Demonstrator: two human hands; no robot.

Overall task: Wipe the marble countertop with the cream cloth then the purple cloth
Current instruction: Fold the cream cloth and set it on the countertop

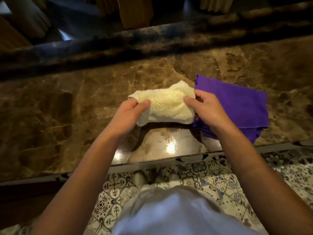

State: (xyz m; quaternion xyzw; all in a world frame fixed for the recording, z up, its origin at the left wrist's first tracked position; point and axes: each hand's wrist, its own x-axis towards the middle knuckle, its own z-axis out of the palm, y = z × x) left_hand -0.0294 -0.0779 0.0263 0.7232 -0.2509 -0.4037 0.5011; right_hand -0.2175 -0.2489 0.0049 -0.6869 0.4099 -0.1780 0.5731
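A cream waffle-weave cloth (166, 106), folded into a thick pad, is held a little above the brown marble countertop (67, 107), casting a shadow beneath it. My left hand (130, 114) grips its left end, thumb on top. My right hand (205, 109) grips its right end. A folded purple cloth (237, 106) lies flat on the marble just right of the cream cloth, partly behind my right hand, with one corner reaching the counter's front edge.
A dark raised marble ledge (152, 41) runs along the back of the counter. Beyond it stand wooden chair legs (135, 12). Patterned floor tiles (220, 180) lie below the counter's front edge, near my body.
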